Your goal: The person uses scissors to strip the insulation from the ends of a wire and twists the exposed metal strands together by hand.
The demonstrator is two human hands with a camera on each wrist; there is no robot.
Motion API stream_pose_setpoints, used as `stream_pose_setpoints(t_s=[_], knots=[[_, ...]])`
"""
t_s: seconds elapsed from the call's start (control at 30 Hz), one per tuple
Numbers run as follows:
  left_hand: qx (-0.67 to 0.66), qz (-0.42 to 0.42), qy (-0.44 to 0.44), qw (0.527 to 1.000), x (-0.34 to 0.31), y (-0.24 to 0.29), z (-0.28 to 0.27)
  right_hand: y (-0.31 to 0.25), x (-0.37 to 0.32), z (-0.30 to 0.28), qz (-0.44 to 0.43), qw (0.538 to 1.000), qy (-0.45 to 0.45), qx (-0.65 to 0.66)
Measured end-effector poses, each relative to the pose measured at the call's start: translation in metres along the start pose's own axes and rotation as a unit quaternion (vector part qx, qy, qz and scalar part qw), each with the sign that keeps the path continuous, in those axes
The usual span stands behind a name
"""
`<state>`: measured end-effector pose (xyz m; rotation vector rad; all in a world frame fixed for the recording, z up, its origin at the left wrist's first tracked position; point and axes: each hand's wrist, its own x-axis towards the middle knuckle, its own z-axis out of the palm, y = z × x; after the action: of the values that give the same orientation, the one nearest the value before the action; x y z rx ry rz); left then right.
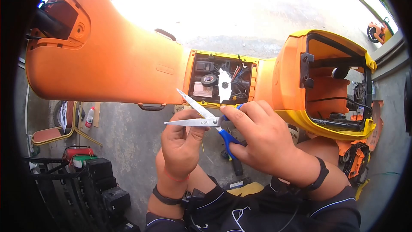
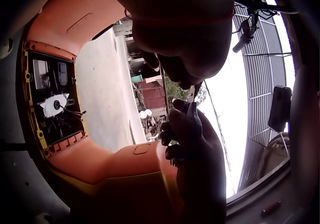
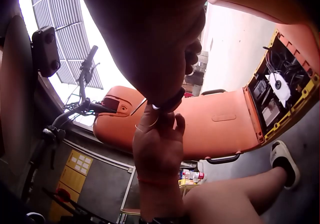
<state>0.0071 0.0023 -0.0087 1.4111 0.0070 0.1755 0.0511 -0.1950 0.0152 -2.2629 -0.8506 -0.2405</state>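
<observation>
My right hand (image 1: pixel 264 135) grips a pair of scissors (image 1: pixel 193 123) by its blue handles, and the blades stand apart, pointing left. Close against the blades, my left hand (image 1: pixel 182 141) has its fingers curled and its thumb bent, pinching a thin yellowish strand (image 3: pixel 146 126). Most of that strand is hidden by the fingers. Beyond both hands lies the open compartment (image 1: pixel 255 77) of an orange scooter body (image 1: pixel 128 66). In it are a roll of black tape (image 1: pixel 209 80), loose wires (image 1: pixel 236 72) and a torn white sheet (image 1: pixel 224 77) with a dark round part at its middle.
To the right stands an orange and yellow box section (image 1: pixel 283 77) with an open frame. Black battery-like blocks (image 1: pixel 99 169) sit at the lower left, near a bottle (image 1: pixel 89 117) and a tan metal frame (image 1: pixel 77 124). Orange parts (image 1: pixel 357 159) lie at the lower right.
</observation>
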Motion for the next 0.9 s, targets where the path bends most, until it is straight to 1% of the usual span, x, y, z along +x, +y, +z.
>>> stream_pose_setpoints(t_s=[0.07, 0.17, 0.3, 0.43, 0.5, 0.53, 0.7, 0.83, 0.9], knots=[[0.033, -0.003, 0.009, 0.999, 0.0, 0.002, 0.001, 0.0, -0.001, 0.0, 0.001, 1.0, -0.002, -0.002], [0.047, 0.009, 0.005, 0.999, 0.0, 0.001, 0.001, 0.0, -0.001, 0.0, 0.003, 1.0, -0.004, -0.005], [0.036, 0.001, 0.011, 0.999, -0.002, 0.002, 0.003, -0.001, -0.001, -0.001, 0.002, 1.0, -0.005, -0.014], [0.055, -0.008, 0.008, 0.998, -0.002, 0.001, -0.001, -0.001, -0.002, -0.001, -0.005, 0.999, -0.004, -0.031], [0.057, -0.015, 0.003, 0.998, -0.002, 0.002, -0.002, -0.002, -0.002, -0.004, 0.009, 0.999, -0.032, -0.036], [0.063, -0.018, 0.004, 0.998, -0.002, 0.003, -0.002, -0.002, -0.002, -0.003, 0.009, 0.999, -0.032, -0.036], [0.086, -0.016, 0.002, 0.996, -0.002, 0.003, -0.003, -0.002, -0.002, 0.001, 0.008, 0.999, -0.025, -0.043], [0.107, 0.002, 0.01, 0.994, -0.002, -0.001, -0.005, -0.001, -0.004, 0.005, 0.01, 0.999, -0.023, -0.045], [0.115, 0.01, 0.014, 0.993, -0.002, -0.001, -0.004, 0.0, -0.004, 0.007, -0.017, 0.998, -0.002, -0.059]])
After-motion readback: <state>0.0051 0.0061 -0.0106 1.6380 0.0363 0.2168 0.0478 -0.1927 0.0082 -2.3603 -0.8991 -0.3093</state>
